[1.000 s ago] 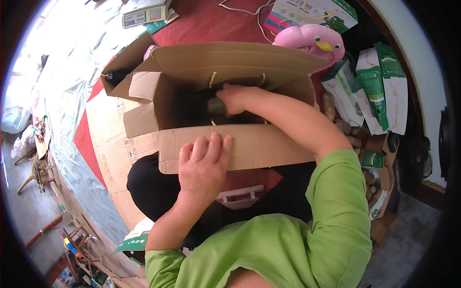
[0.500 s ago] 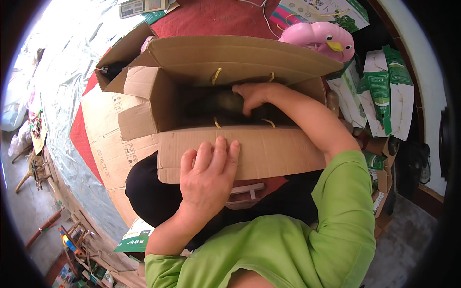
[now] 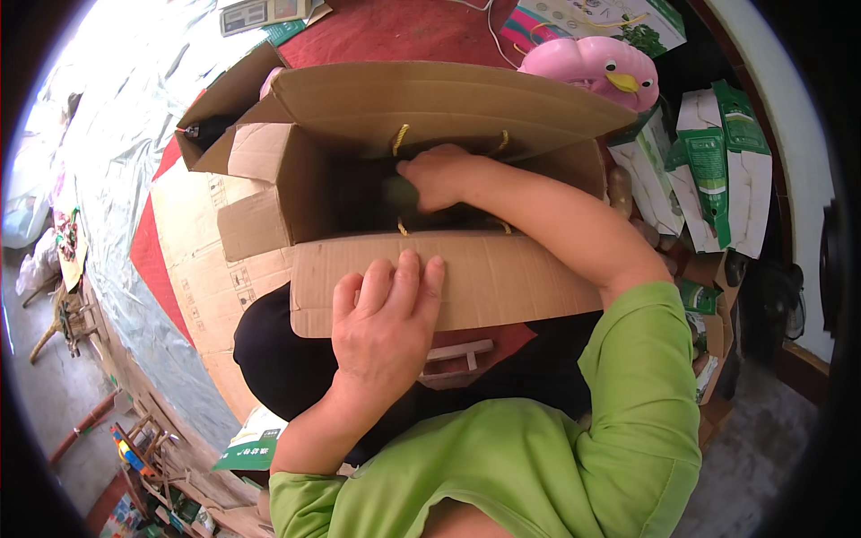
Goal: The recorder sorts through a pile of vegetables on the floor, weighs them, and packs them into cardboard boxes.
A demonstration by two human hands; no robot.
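Note:
An open cardboard box [image 3: 289,193] with yellow rope handles [image 3: 401,139] sits in front of me, its long flaps folded outward. Flat on the near flap [image 3: 511,282], my left hand [image 3: 381,314] rests with its fingers stretched out. My right hand [image 3: 438,177] reaches down into the dark inside of the box, fingers curled. At its fingertips is a blurred, rounded dark green thing [image 3: 400,191]; its kind is too dim to tell. Shadow and the near flap hide most of the box's inside.
A pink duck-faced plastic thing [image 3: 592,70] lies beyond the box's right corner. Green-and-white cartons [image 3: 717,175] stand at the right. Flattened cardboard [image 3: 206,269] and clear plastic sheeting [image 3: 112,197] spread to the left. A small scale-like device [image 3: 260,15] lies at the back.
My right hand has moved left inside the box, with the dark green thing shifting left at its fingertips. My left hand stays on the near flap.

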